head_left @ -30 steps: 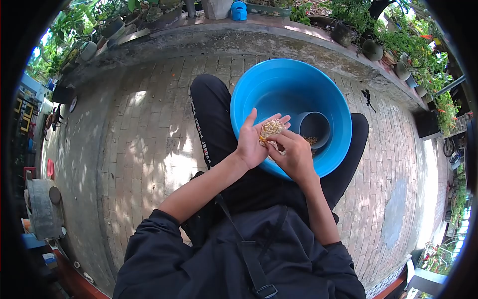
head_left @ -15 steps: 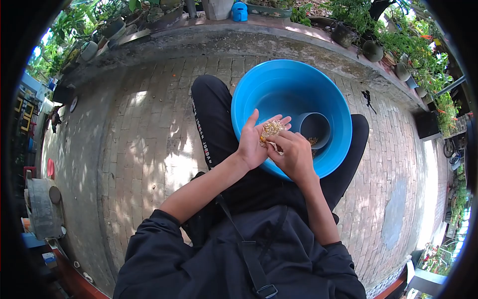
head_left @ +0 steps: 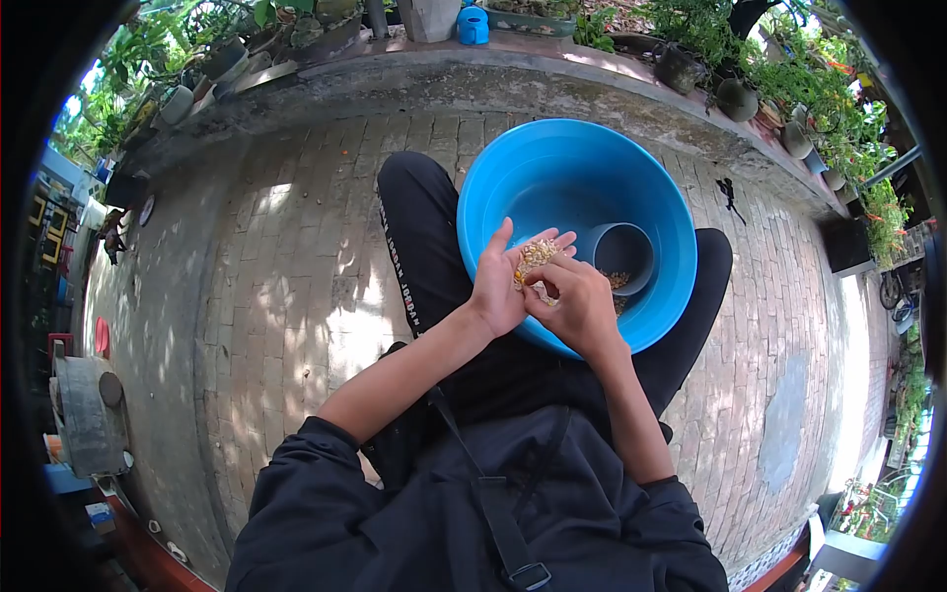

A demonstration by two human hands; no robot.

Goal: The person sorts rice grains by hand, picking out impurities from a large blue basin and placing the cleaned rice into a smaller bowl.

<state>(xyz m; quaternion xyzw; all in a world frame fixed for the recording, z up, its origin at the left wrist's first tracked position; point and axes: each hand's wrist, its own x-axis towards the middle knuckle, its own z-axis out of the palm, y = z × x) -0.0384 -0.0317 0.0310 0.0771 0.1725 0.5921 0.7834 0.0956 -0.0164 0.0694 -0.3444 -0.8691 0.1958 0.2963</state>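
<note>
My left hand (head_left: pixel 501 286) is palm up above the near left rim of a blue basin (head_left: pixel 538 168), its thumb out to the side. A heap of pale and yellow grains, which look like corn kernels (head_left: pixel 539 254), lies held in that palm. Over the palm, my right hand (head_left: pixel 577 304) is closed in a pinch, thumb and index finger curled together at the grains. What sits between those fingertips is too small to make out. Inside the basin, at its right side, a grey round container (head_left: pixel 625 254) leans tilted, with more grains at its near edge, partly hidden by my right hand.
The basin rests between my legs in black trousers (head_left: pixel 419 217). Brick paving (head_left: pixel 266 326) surrounds me. A low concrete ledge (head_left: pixel 424 84) with potted plants and a small blue watering can (head_left: pixel 473 25) curves along the far side. A grey drum-like vessel (head_left: pixel 87 409) stands at left.
My right hand has shifted slightly left over the palm, and its thumb and index finger now form a rounder loop. My left hand and the basin stay almost where they were.
</note>
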